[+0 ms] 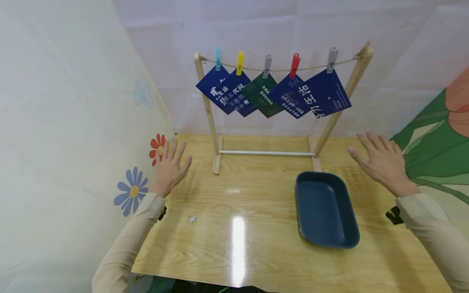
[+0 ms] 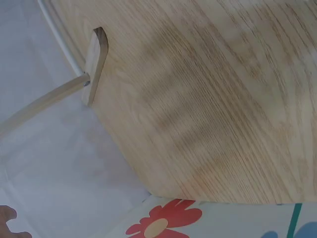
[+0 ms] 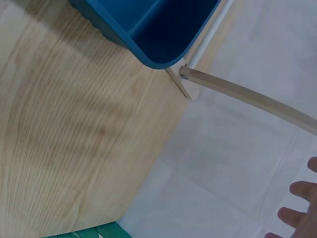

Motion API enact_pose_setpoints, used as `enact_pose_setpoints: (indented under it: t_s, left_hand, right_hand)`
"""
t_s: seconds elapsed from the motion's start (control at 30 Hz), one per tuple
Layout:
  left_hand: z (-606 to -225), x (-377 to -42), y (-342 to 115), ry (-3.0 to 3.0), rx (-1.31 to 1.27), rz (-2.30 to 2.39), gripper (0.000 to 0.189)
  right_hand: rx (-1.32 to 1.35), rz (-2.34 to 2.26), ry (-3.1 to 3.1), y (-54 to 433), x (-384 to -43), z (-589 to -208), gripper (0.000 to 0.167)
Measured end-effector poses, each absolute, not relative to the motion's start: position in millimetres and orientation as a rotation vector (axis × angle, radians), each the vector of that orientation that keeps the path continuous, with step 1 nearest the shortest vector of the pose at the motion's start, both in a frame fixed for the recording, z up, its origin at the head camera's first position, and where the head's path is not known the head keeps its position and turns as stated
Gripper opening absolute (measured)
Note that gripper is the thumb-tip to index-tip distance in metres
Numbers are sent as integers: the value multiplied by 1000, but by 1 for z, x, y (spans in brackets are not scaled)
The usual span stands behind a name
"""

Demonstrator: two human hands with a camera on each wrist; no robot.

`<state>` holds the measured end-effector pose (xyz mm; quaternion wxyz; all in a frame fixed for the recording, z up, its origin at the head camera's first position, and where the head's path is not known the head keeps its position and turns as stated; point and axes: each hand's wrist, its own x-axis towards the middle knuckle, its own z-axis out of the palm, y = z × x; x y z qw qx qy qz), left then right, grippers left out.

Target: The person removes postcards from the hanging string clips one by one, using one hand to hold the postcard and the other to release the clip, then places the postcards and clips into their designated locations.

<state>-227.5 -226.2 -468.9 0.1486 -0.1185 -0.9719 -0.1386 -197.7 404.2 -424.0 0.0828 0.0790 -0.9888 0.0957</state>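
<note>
A wooden rack (image 1: 209, 118) stands at the back of the table with a twine line tied between its posts. Several printed cards hang from it: dark blue ones, such as the rightmost card (image 1: 331, 91), and a green card (image 1: 264, 95) in the middle. Each hangs by a clothespin, among them a light blue clothespin (image 1: 218, 59), a yellow clothespin (image 1: 239, 63) and a red clothespin (image 1: 294, 66). My left hand (image 1: 169, 169) is spread left of the rack, holding nothing. Spread too, my right hand (image 1: 382, 162) is raised right of the rack and touches nothing.
A dark blue plastic tray (image 1: 326, 209) sits on the wooden table (image 1: 209, 252), front right of the rack. A small whitish scrap (image 1: 192, 219) lies at the left. White sheeting backs the table, and flower-printed cloth (image 1: 436, 154) hangs at the sides.
</note>
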Motion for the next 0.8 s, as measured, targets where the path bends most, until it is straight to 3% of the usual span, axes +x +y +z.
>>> enact_pose_setpoints:
  t_s: [0.8]
  left_hand:
    - [-480,-234,-179,-2743,-440,-522,59]
  right_hand:
    - [427,287,-2854,358,-204,-438,68]
